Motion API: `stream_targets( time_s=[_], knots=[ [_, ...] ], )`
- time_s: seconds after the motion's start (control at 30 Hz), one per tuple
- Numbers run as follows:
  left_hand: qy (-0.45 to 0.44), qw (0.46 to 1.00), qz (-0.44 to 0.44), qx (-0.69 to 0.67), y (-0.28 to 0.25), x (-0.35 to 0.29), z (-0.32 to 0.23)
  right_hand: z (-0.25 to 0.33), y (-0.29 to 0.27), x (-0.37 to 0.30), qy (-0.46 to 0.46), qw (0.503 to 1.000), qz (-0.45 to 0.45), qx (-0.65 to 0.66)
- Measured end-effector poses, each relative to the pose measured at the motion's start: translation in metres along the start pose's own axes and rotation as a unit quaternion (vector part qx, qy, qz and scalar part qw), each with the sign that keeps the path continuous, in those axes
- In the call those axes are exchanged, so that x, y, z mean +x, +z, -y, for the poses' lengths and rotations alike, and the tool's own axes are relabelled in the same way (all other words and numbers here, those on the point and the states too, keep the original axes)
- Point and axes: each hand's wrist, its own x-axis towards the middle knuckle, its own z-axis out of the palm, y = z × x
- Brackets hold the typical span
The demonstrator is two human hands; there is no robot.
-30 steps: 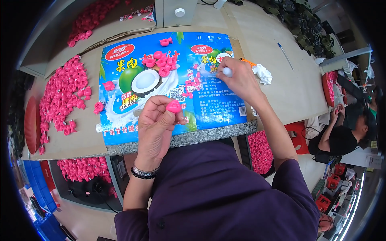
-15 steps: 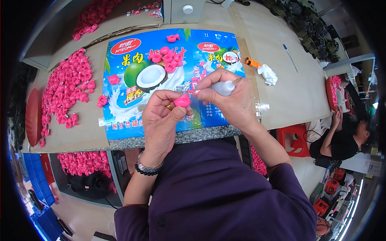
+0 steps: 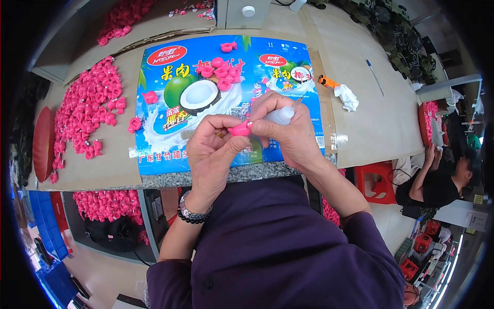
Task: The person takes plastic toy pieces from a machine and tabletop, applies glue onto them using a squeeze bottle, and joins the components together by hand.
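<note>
My left hand (image 3: 212, 152) pinches a small pink plastic piece (image 3: 240, 129) between thumb and fingers, just above the near edge of the table. My right hand (image 3: 288, 131) grips a small white squeeze bottle (image 3: 281, 115), its tip touching the pink piece. Both hands meet over a blue printed sheet (image 3: 170, 139) laid flat on the table. A cluster of the same pink pieces (image 3: 221, 69) lies on that sheet beyond my hands.
A big heap of pink pieces (image 3: 87, 108) covers the brown cardboard at left. An orange lighter (image 3: 327, 82), a crumpled white tissue (image 3: 347, 97) and a pen (image 3: 374, 76) lie at right. More pink pieces (image 3: 105, 203) sit under the table. Another person (image 3: 442, 180) sits at far right.
My right hand came back from the far right of the sheet with the white bottle and met my left hand. The pink piece was lifted and is now held between both hands.
</note>
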Motion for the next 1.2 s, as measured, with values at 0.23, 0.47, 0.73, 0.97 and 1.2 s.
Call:
stream_targets(
  time_s=[0.23, 0.47, 0.73, 0.97, 1.2],
  knots=[
    [0.005, 0.999, 0.033, 0.028, -0.005, 0.003, 0.000, -0.001, -0.005, 0.001, 0.136, 0.975, 0.033, 0.172],
    [-0.025, 0.997, 0.058, 0.045, -0.010, 0.004, -0.002, 0.003, -0.015, 0.003, 0.161, 0.974, 0.047, 0.149],
    [-0.019, 0.996, 0.071, 0.042, -0.007, 0.004, 0.001, -0.006, -0.015, 0.004, 0.091, 0.987, 0.042, 0.129],
    [-0.003, 0.998, 0.046, 0.034, -0.007, 0.002, 0.008, -0.015, -0.011, 0.003, 0.026, 0.993, 0.025, 0.117],
    [0.024, 0.998, 0.037, 0.032, -0.006, -0.001, 0.009, -0.015, -0.007, 0.001, 0.017, 0.994, 0.022, 0.110]
  ],
)
